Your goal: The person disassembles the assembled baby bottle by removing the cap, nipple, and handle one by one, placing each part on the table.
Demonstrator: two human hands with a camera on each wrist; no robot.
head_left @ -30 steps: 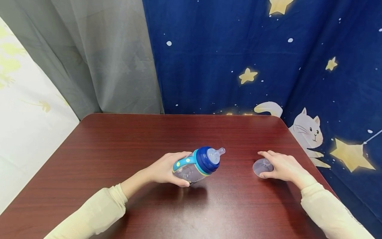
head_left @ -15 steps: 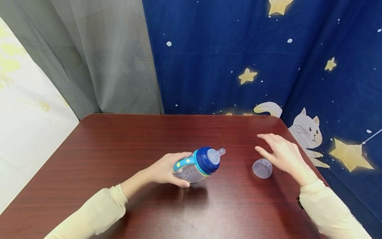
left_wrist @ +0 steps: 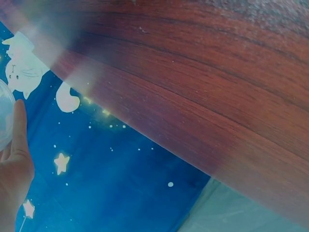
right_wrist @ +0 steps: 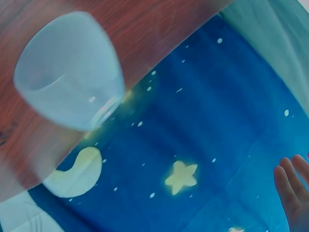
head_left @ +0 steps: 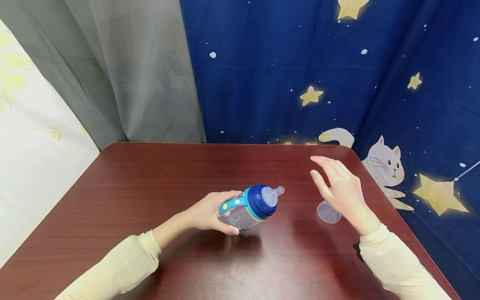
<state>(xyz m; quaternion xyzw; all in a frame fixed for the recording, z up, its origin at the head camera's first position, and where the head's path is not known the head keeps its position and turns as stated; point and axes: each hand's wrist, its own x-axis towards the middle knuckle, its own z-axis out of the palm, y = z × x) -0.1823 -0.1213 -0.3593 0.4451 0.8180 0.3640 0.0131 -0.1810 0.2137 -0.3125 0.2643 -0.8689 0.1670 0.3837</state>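
Note:
My left hand [head_left: 210, 211] grips a baby bottle [head_left: 262, 203] around its clear body, near the middle of the table. The bottle leans right and has a dark blue collar, a light blue dotted handle and a clear teat. In the left wrist view only its clear edge [left_wrist: 5, 116] shows at the far left. A clear dome-shaped bottle cap [head_left: 327, 214] stands on the table to the right; its top is partly hidden by my right hand [head_left: 339, 189]. That hand hovers above and behind the cap, fingers stretched out, holding nothing. The right wrist view shows the cap large.
The dark red wooden table [head_left: 168, 166] has rounded far corners. Behind it hang a grey curtain [head_left: 150, 83] and a blue curtain [head_left: 262, 75] with stars and a cat. A white cloth with yellow print [head_left: 41, 146] hangs on the left.
My right hand has let go of the clear cap, risen and moved away from it to the back and left. The left hand and the baby bottle have stayed in place.

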